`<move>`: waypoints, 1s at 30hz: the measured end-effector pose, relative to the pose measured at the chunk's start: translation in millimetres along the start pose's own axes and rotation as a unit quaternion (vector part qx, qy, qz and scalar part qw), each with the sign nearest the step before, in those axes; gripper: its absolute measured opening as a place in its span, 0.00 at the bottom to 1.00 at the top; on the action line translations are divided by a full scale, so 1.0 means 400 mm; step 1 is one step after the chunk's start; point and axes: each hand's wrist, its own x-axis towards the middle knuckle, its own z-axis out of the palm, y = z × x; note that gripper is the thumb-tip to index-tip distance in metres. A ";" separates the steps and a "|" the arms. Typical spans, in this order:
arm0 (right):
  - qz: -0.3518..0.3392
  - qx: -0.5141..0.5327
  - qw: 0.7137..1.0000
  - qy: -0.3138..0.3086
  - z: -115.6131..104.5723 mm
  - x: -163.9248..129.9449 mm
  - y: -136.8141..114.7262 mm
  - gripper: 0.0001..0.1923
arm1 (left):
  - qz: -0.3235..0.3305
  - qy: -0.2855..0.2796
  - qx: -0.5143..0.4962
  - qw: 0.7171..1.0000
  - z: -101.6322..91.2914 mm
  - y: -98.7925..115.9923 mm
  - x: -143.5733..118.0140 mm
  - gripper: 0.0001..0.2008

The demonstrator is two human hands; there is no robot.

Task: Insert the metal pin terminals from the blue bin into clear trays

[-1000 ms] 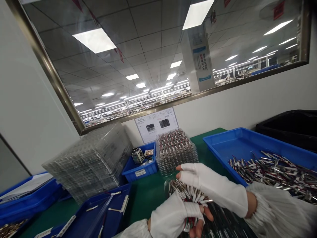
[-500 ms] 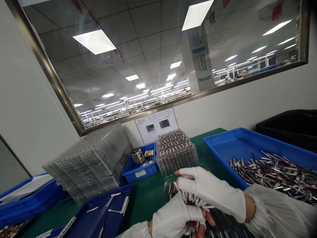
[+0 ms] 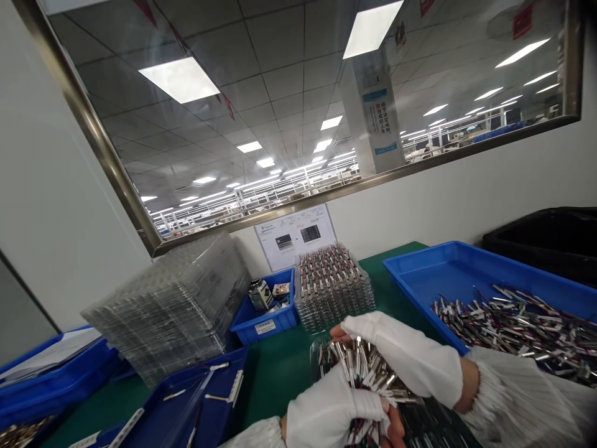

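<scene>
My left hand (image 3: 333, 404), in a white fingerless glove, is wrapped round the near side of a bunch of slim silver wired parts (image 3: 361, 361). These have red and dark leads and white ends. My right hand (image 3: 405, 351), gloved the same way, curves over the far and right side of the bunch, with its fingertips at the far end. Beneath the hands lies a clear plastic tray (image 3: 319, 356) with more of the parts in it, largely hidden by my gloves and sleeves.
A blue tray (image 3: 420, 264) of loose wired parts sits to the right, near a black bin (image 3: 536, 239). Filled clear trays (image 3: 333, 298) are stacked behind my hands. Left are a small blue bin (image 3: 247, 333), a tall stack of clear trays (image 3: 186, 298) and a dark blue tray (image 3: 177, 410).
My right hand has shifted slightly right and its fingers have drawn back from over the bunch, so more of the silver parts show between my hands. My left hand stays nearly in place.
</scene>
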 end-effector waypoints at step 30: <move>-0.079 -0.294 0.952 -0.042 0.006 -0.037 -0.032 0.24 | 0.008 -0.013 -0.015 1.000 -0.019 -0.018 0.015 0.04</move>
